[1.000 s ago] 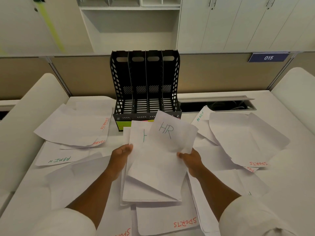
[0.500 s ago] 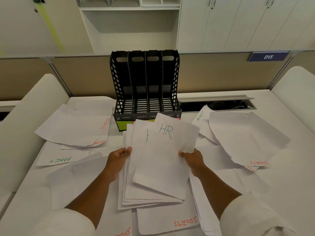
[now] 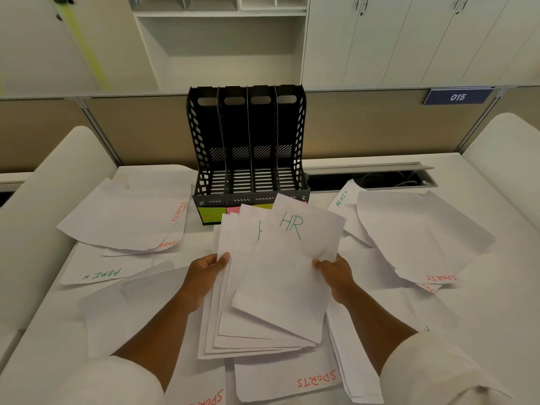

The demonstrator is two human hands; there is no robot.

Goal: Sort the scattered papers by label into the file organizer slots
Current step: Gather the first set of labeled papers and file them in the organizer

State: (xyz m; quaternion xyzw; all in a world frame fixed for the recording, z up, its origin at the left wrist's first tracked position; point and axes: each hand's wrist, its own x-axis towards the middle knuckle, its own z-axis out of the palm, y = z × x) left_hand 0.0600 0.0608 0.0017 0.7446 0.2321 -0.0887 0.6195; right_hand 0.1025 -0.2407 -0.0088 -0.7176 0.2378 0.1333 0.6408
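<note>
**HR pile gathered, nothing filed yet**

My left hand pinches the left edge of a fanned stack of white sheets marked HR in green, and my right hand is closed on its right edge. Just beyond my hands stands the black perforated plastic file organizer, and I judge all four slots bare, so the sorting has barely begun. White papers labelled SPORTS in red and ADMIN in green lie scattered on the white surface on both sides of my hands.
</note>
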